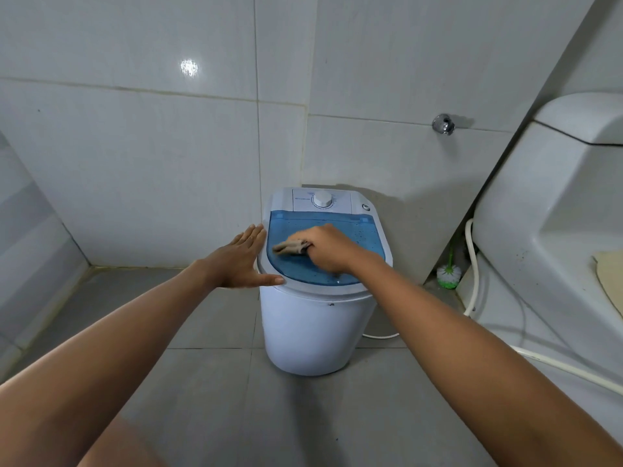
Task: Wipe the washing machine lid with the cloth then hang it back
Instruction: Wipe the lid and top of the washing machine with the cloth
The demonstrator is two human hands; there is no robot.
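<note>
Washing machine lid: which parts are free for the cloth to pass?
The blue lid is bare behind the right hand, toward the dial. Its left edge is crowded: cloth and left hand.

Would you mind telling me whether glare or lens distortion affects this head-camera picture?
Head view: one bright glare spot on the wall tile; wide-angle bending curves the tile lines and stretches both forearms; the blue lid and the cloth stay evenly lit and sharp.
</note>
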